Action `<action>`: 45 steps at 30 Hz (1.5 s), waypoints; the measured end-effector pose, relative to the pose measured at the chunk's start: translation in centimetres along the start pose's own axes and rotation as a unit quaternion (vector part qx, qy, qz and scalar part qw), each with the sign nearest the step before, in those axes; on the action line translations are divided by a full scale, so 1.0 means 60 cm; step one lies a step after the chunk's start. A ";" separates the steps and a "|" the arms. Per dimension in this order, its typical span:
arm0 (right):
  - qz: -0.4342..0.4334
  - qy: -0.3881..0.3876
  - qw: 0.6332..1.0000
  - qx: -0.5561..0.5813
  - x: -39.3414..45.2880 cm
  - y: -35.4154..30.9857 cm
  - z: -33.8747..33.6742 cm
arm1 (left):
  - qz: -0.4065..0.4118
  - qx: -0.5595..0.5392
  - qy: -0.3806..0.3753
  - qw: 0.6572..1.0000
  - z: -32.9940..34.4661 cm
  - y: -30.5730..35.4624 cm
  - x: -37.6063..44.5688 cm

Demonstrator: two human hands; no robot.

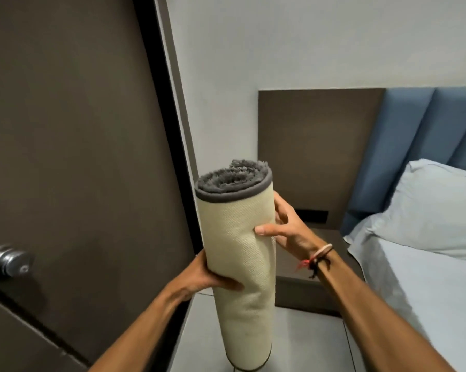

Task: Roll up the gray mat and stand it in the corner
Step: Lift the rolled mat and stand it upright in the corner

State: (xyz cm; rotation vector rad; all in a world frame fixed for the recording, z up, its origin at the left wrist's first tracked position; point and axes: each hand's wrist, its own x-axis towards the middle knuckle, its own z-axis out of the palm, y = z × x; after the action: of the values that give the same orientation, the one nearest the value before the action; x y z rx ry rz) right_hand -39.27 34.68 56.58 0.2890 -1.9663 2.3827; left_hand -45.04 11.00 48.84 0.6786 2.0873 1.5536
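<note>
The gray mat (237,253) is rolled into a tight tube and held upright, tilted slightly w/ its top leaning left. Cream woven backing faces out; the gray shaggy pile shows only at the top end, ringed by a dark gray edge band. Can't tell if the bottom end touches the floor (301,345) or hangs just above it.

Left hand (213,277) wraps the roll from the left at about mid height, thumb pressed across the front, fingers hidden behind. Right hand (285,232) grips it from the right, a bit higher than the left hand, thumb lying across the front & fingers curled round the far side. Both hands are closed on the roll. On the right wrist sit a few thin bands (317,257): pale, dark & red.

Left of the left hand is a dark brown door (73,130) w/ a round metal knob (9,260), low and well away from the hand. Behind the roll, above both hands, a white wall (280,44) meets the door frame. Just right of the right hand is a brown panel (317,146) w/ a dark slot low down, and a brown bedside bench (320,294) below the wrist. Further right: blue padded headboard (414,146), a pale blue pillow (441,208) and a bed (427,291) under a light sheet
</note>
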 end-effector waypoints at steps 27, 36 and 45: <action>0.124 0.094 0.962 -0.226 0.875 0.584 -0.298 | -0.186 -0.121 0.279 0.934 -0.222 -0.572 0.827; 0.128 0.105 0.957 -0.237 0.983 0.915 -0.392 | -0.264 -0.101 0.261 0.923 -0.234 -0.859 1.002; 0.183 0.101 0.951 -0.230 1.053 1.142 -0.408 | -0.339 -0.125 0.304 0.881 -0.231 -1.084 1.071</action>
State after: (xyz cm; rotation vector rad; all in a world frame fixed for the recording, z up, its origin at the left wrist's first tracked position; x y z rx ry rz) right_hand -114.32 39.55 -3.63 -0.3505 -2.5537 1.9206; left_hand -111.36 24.95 -14.10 -0.6724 2.1041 1.6567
